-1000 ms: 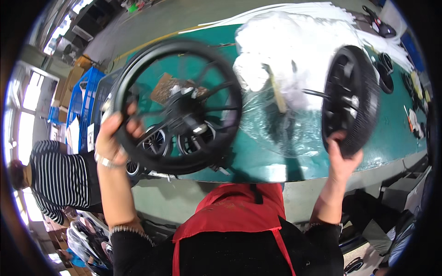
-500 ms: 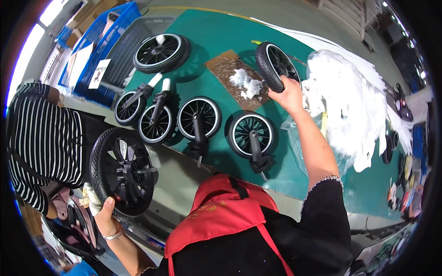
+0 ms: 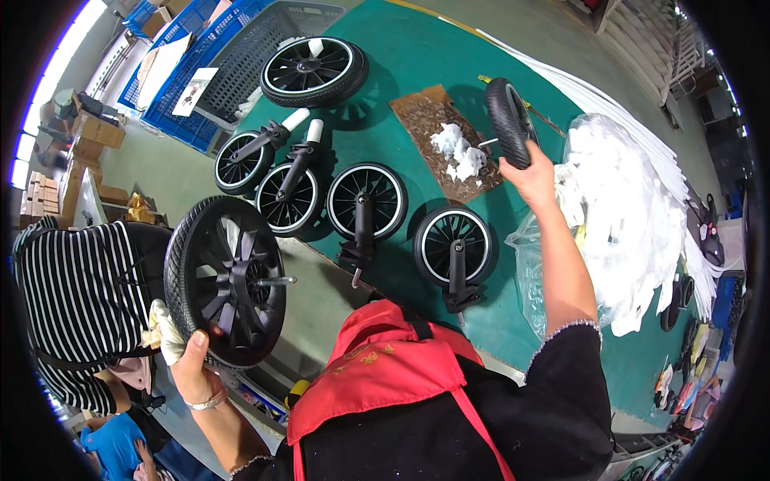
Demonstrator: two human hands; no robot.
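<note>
Above the floor left of the table, my left hand grips a large black wheel by its treaded rim; a metal axle sticks out of its hub. A white cloth lies against the fingers of that hand. My right hand is closed on another black wheel over the table, its tread turned toward me. From this wheel a thin axle points left, its tip close to a soft white lump on a brown board; I cannot tell whether they touch.
Several smaller wheels on forks lie along the near edge of the green table. A large wheel lies at its far left. White material in clear plastic covers the right. A person in stripes stands left, near blue crates.
The right-hand wheel has turned, showing its tread and its axle pointing left toward the white lump. My left hand still holds its wheel. The whole view has shifted somewhat.
</note>
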